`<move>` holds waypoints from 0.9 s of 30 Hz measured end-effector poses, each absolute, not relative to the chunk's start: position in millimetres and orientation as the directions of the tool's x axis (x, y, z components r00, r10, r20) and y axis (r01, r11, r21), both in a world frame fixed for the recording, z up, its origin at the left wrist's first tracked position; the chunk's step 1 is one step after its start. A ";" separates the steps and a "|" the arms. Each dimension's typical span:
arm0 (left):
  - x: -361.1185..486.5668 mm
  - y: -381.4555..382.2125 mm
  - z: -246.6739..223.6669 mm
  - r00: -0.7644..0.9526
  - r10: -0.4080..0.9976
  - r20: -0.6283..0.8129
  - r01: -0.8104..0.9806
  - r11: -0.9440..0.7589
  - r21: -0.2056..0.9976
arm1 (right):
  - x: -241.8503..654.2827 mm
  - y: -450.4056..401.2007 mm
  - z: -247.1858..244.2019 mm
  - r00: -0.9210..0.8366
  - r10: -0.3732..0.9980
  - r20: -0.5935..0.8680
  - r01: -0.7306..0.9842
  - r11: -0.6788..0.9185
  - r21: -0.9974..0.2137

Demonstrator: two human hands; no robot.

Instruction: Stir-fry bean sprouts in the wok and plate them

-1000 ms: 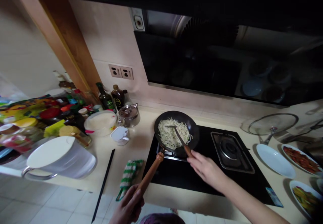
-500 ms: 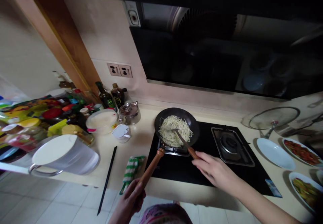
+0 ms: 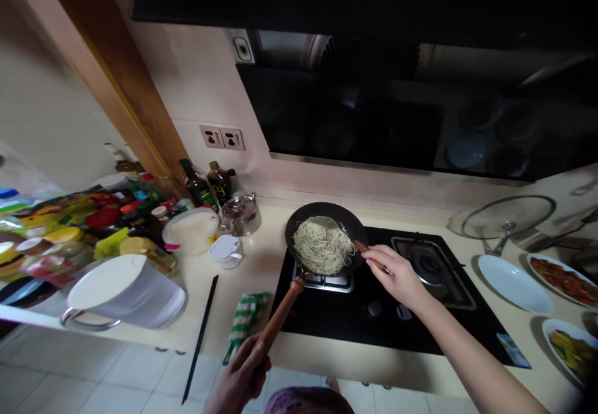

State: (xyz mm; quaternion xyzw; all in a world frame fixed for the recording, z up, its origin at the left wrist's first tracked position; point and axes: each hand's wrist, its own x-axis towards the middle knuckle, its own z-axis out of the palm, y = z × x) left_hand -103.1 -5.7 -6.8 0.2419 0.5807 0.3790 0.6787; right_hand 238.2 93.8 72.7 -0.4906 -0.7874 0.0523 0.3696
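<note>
And here you are at the cooktop (image 3: 327,330), both hands occupied! Your left hand (image 3: 243,370) is wrapped around the pan's long wooden handle (image 3: 279,315), fingers closed, down at the near end by the counter's edge. Your right hand (image 3: 392,272) is closed as well, holding the spatula (image 3: 360,246) low over the pan's right rim, its wooden shaft slanting in toward the food (the blade is hard to make out from up here). The pan (image 3: 355,226) sits over the left burner, and inside it lies a pale, tangled heap of thin shreds (image 3: 322,249), gathered in the middle and toward your side, dark metal showing around them. Just left of the handle, a green-and-white striped cloth (image 3: 247,317) lies on the counter, and beyond it a slim black stick (image 3: 200,339) juts past the edge. Over on your right, the other burner (image 3: 427,269) sits uncovered, with a pale plate (image 3: 514,284) beside the cooktop and a glass lid (image 3: 509,216) propped behind that plate, near the wall.
</note>
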 end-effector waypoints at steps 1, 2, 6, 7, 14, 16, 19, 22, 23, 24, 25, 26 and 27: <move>-102.9 -5.7 -6.3 0.033 0.796 -0.605 -0.230 0.595 0.770 | 235.9 101.5 66.3 -0.210 0.804 0.556 0.729 0.508 -0.459; -102.8 -5.6 -5.6 0.033 0.796 -0.605 -0.230 0.595 0.770 | 232.4 105.9 59.3 -0.196 0.795 0.575 0.722 0.514 -0.464; -102.9 -5.0 -2.6 0.051 0.786 -0.616 -0.244 0.608 0.755 | 225.5 88.8 42.8 -0.384 0.782 0.492 0.664 0.604 -0.442; -102.9 -5.0 -2.4 0.060 0.787 -0.614 -0.241 0.609 0.756 | 229.1 77.8 47.5 -0.457 0.775 0.436 0.657 0.625 -0.422; -100.3 -9.2 -6.7 0.109 0.805 -0.583 -0.177 0.593 0.786 | 260.7 4.9 173.7 -0.598 0.775 0.205 0.694 0.629 -0.350; -100.0 -10.5 -7.3 0.114 0.802 -0.587 -0.169 0.598 0.784 | 247.7 3.7 194.0 -0.608 0.778 0.158 0.694 0.617 -0.371; -100.2 -11.3 -8.5 0.127 0.801 -0.585 -0.161 0.599 0.785 | 225.2 29.4 190.2 -0.589 0.794 0.150 0.710 0.597 -0.372; -99.0 -11.8 -12.1 0.119 0.814 -0.569 -0.149 0.581 0.800 | 228.8 73.0 175.4 -0.437 0.866 0.242 0.774 0.499 -0.388; -98.0 -12.1 -13.7 0.102 0.820 -0.563 -0.149 0.573 0.806 | 236.0 86.4 172.9 -0.356 0.894 0.273 0.798 0.443 -0.409; -96.9 -12.4 -15.5 0.081 0.826 -0.558 -0.152 0.564 0.812 | 244.4 98.0 171.4 -0.276 0.915 0.295 0.814 0.386 -0.434; -95.8 -12.7 -17.2 0.061 0.831 -0.553 -0.159 0.555 0.816 | 252.3 107.3 170.2 -0.192 0.933 0.306 0.825 0.322 -0.464; -94.7 -12.9 -18.7 0.045 0.834 -0.550 -0.167 0.550 0.819 | 258.4 114.4 168.2 -0.106 0.946 0.306 0.824 0.256 -0.505; -93.8 -13.0 -20.1 0.035 0.834 -0.550 -0.173 0.547 0.819 | 261.9 119.2 164.7 -0.015 0.956 0.292 0.807 0.184 -0.561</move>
